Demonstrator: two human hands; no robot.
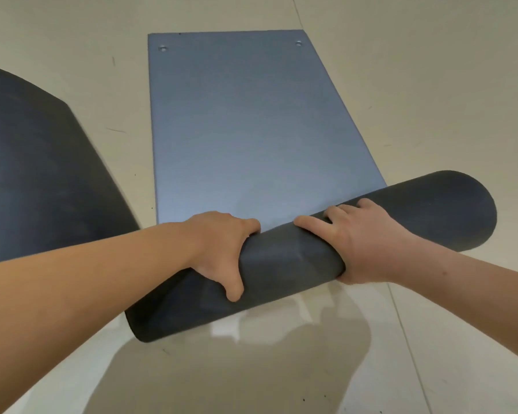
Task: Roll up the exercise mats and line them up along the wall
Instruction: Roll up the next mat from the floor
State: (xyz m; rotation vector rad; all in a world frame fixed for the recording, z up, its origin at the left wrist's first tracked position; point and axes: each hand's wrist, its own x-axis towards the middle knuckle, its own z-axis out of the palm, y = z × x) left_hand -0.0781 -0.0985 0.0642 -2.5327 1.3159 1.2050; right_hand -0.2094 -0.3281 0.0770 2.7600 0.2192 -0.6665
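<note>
A blue-grey exercise mat (pixel 240 121) lies flat on the pale floor, stretching away from me, with two small eyelets at its far end. Its near end is wound into a dark grey roll (pixel 287 261) that runs slantwise from lower left to upper right. My left hand (pixel 222 249) grips the roll near its middle, fingers over the top and thumb on the near side. My right hand (pixel 362 243) presses on the roll a little further right, fingers spread over the top. A second dark mat (pixel 36 168) lies flat at the left.
Pale tiled floor (pixel 431 100) surrounds the mats, with thin joint lines at the right. My shadow falls on the floor in front of the roll. No wall shows in this view.
</note>
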